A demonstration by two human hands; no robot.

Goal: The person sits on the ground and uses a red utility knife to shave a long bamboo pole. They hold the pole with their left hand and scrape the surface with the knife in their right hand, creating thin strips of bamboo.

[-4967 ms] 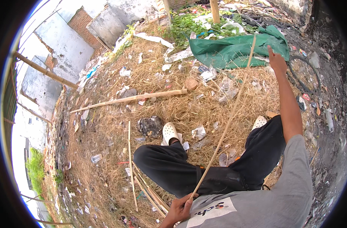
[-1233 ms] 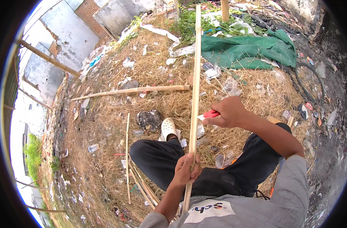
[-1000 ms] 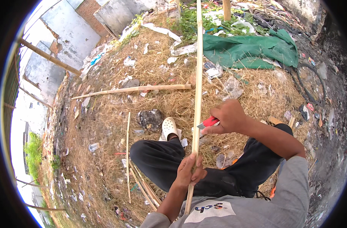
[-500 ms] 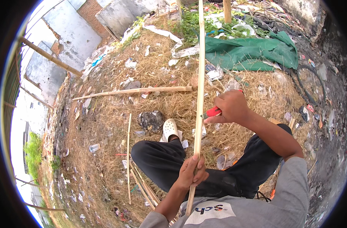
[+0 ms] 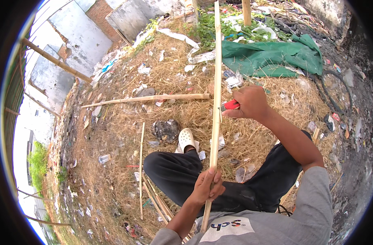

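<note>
A long pale bamboo strip [image 5: 217, 77] runs from my waist up to the far edge of the view. Its lower part is gripped in my left hand [image 5: 207, 185], fingers wrapped round it above my lap. My right hand [image 5: 250, 103] is closed round a red-handled utility knife [image 5: 231, 105]. The knife's short blade meets the right edge of the strip, well beyond my left hand. A thin curl of shaving seems to hang just below the blade.
Another bamboo piece [image 5: 149, 99] lies across the dry grass ahead. A thin strip [image 5: 142, 171] and several more strips [image 5: 158, 200] lie left of my knee. A dark stone [image 5: 166, 130] sits by my cream clog [image 5: 187, 139]. Green sheeting [image 5: 272, 59] lies far right.
My right hand and the knife have slid farther up along the strip, away from me. My left hand keeps its hold in nearly the same place.
</note>
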